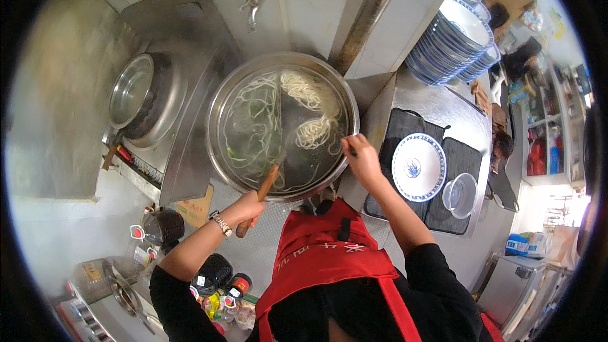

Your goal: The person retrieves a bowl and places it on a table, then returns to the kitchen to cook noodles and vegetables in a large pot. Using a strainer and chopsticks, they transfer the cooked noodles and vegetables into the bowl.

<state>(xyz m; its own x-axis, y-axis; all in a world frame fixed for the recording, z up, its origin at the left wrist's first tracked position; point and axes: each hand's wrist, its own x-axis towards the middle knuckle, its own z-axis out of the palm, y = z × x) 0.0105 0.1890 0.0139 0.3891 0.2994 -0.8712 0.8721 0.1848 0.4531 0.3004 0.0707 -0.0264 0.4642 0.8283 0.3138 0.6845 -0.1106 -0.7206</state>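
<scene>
A large round steel pot point(216, 118), split by a divider, holds steaming water. Pale noodles point(304, 89) bunch up in its right half, with a second clump below them; looser noodles point(254, 104) and bits of green float in the left half. My left hand point(247, 209) grips the wooden handle point(269, 183) of a utensil whose far end reaches the pot near the divider. At the pot's right rim is my right hand point(361, 154), fingers curled together around something small and dark that is mostly hidden. To its right, a white bowl with a blue pattern point(419, 167) lies on a dark mat.
A clear plastic tub point(460, 195) sits right of the bowl. Tall stacks of blue-rimmed bowls point(449, 40) stand at the counter's back. A tap point(252, 12) projects from the wall behind the pot. Metal basins point(133, 90) are at left, dark bottles point(164, 228) at lower left.
</scene>
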